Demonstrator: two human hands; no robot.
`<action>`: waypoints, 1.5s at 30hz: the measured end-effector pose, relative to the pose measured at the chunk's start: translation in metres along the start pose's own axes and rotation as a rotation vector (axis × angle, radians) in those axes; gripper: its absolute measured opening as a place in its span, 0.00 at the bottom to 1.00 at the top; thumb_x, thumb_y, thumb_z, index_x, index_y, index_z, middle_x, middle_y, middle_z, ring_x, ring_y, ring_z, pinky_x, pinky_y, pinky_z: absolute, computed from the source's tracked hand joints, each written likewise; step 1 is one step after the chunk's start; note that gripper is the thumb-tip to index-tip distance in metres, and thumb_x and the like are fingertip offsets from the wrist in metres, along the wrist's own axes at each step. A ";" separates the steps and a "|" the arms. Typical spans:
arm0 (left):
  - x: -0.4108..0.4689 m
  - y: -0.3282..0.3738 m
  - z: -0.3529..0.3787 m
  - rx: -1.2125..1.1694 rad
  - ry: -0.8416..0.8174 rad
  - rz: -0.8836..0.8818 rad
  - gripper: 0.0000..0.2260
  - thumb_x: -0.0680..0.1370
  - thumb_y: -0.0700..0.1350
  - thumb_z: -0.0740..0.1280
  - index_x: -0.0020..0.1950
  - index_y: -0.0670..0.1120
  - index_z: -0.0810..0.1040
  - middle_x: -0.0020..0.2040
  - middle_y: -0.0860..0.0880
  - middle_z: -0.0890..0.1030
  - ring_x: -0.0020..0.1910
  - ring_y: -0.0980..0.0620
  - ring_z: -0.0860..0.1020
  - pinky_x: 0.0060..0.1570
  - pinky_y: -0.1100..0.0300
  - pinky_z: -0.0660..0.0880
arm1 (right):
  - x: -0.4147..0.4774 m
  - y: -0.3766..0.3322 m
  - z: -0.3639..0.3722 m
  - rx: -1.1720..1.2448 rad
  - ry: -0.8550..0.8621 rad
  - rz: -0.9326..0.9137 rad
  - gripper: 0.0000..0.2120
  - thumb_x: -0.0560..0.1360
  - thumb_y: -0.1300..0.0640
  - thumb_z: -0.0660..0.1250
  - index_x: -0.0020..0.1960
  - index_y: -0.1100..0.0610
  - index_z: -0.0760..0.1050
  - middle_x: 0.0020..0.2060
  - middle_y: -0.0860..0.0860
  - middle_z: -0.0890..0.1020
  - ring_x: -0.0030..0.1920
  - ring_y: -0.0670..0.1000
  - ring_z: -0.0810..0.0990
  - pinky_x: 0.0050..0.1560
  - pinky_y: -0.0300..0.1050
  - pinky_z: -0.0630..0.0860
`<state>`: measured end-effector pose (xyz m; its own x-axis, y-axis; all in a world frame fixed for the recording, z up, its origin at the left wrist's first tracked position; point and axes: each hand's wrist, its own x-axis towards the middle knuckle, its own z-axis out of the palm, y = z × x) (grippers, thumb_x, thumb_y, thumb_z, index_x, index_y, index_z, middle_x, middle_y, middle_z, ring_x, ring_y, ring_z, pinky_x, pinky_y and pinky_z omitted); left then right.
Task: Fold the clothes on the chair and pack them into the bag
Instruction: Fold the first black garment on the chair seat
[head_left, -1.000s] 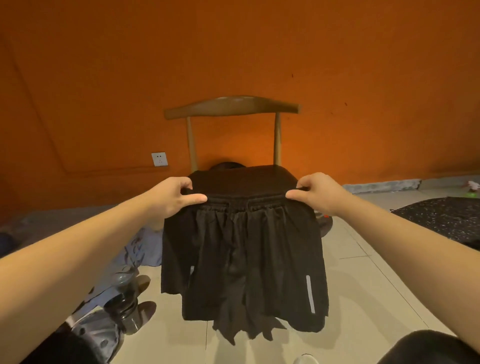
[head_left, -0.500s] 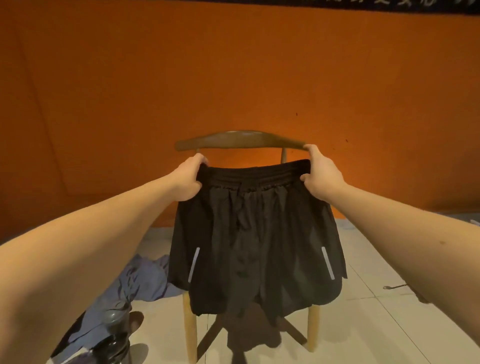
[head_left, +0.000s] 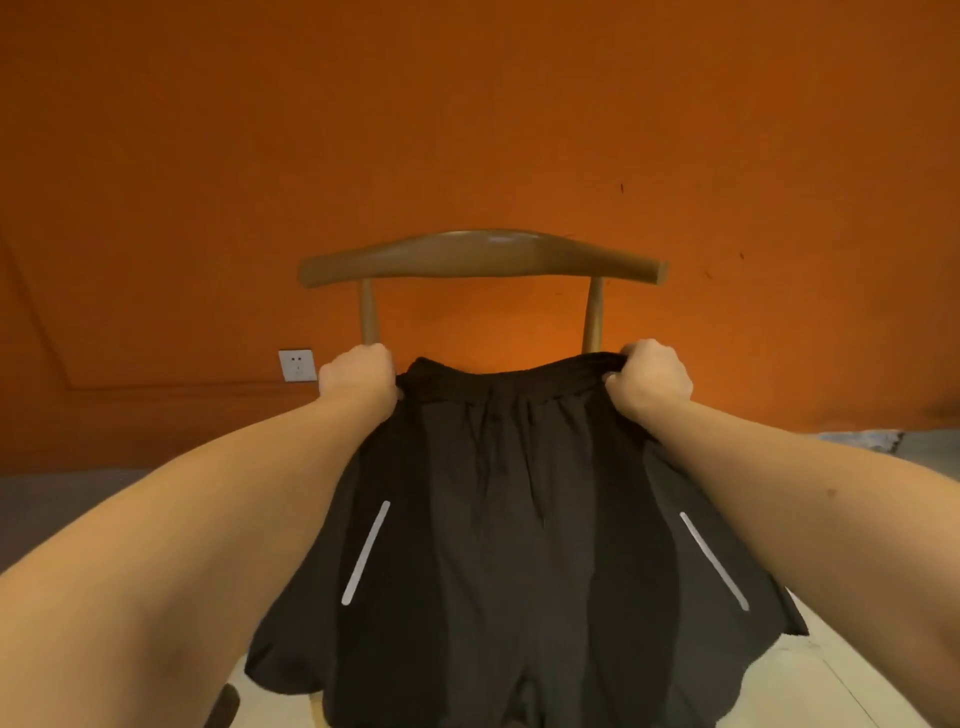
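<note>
Shorts (head_left: 498, 519) waistband gripped: left hand (head_left: 358, 379), right hand (head_left: 652, 384).

Dim warm light, wide-angle edge distortion

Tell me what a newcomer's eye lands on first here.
Black shorts fill the centre, held by the waistband: the left hand grips one end, the right hand the other. Behind them stands a wooden chair against an orange wall, with a white socket low at left.
</note>
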<state>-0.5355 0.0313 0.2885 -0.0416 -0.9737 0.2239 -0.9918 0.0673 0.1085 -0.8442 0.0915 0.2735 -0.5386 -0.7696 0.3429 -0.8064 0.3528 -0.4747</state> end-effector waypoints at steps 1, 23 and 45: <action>0.009 0.003 0.013 -0.043 -0.005 -0.037 0.09 0.79 0.47 0.72 0.54 0.43 0.77 0.46 0.45 0.78 0.46 0.43 0.79 0.45 0.51 0.78 | 0.007 0.002 0.013 0.009 -0.015 0.007 0.07 0.77 0.57 0.69 0.53 0.57 0.81 0.42 0.55 0.82 0.41 0.59 0.80 0.39 0.47 0.76; 0.000 0.008 0.075 -0.447 -0.111 -0.020 0.16 0.80 0.45 0.66 0.68 0.46 0.77 0.64 0.44 0.80 0.62 0.42 0.78 0.62 0.49 0.77 | 0.026 0.004 0.073 0.107 -0.433 -0.190 0.28 0.82 0.50 0.66 0.79 0.58 0.65 0.75 0.58 0.70 0.74 0.61 0.69 0.74 0.51 0.66; -0.201 -0.070 0.060 -0.308 0.096 0.415 0.10 0.79 0.42 0.66 0.53 0.56 0.70 0.51 0.59 0.71 0.45 0.57 0.74 0.45 0.57 0.76 | -0.211 0.009 0.017 -0.072 -0.290 -0.767 0.08 0.82 0.54 0.63 0.60 0.48 0.76 0.57 0.45 0.73 0.60 0.50 0.69 0.63 0.46 0.67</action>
<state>-0.4648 0.2092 0.1777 -0.3981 -0.8280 0.3949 -0.8121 0.5183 0.2680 -0.7341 0.2479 0.1830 0.2447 -0.9144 0.3226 -0.9438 -0.3009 -0.1370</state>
